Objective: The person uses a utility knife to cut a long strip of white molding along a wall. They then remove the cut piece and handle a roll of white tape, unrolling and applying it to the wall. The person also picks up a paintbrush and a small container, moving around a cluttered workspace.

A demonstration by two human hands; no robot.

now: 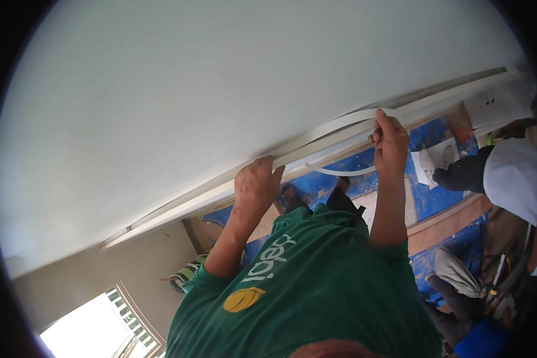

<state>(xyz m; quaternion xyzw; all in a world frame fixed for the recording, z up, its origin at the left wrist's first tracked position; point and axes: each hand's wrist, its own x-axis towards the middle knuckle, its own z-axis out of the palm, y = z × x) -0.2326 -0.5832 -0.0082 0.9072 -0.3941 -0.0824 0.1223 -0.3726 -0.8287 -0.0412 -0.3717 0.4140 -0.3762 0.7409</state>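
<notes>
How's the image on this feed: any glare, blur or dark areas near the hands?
Head view: the window at lower left is blown out to white; the round rim falls to black, with the far-right edge dim and soft around the co-worker's white clothing; the left hand, right hand and thin white strip are readable, without harsh glare.

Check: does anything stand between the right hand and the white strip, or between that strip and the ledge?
Nothing visible does. The right hand already pinches the white strip, and no object shows between its raised bow and the white ledge. The left hand covers one stretch of ledge.
</notes>
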